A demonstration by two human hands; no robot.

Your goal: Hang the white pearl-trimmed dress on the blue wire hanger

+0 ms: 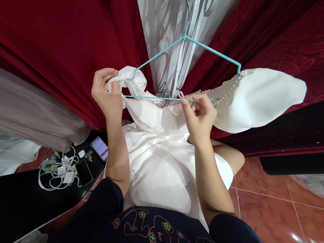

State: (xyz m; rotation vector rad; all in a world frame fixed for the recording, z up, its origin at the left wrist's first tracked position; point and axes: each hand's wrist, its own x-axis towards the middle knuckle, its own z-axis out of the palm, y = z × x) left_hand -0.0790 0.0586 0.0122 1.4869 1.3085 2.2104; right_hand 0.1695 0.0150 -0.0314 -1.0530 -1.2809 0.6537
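A white dress (170, 170) with a beaded neckline and puffed sleeves hangs from a light blue hanger (214, 51), its skirt spread over my lap. The right sleeve (259, 98) drapes from the hanger's right end. My left hand (106, 91) grips the beaded shoulder edge by the left sleeve, fingers curled round it. Near the middle of the neckline, my right hand (200, 112) pinches at a thin white loop (181, 95) beside the hanger's lower bar. Its thumb and forefinger meet there; the other fingers fold into the palm.
Dark red curtains (58, 26) hang on both sides of a white rack (177, 60). On a black bench (2, 196) at left lie a lit phone (100, 148), a dark phone (84, 172) and tangled white cables (54, 179). The floor (271, 217) is red tile.
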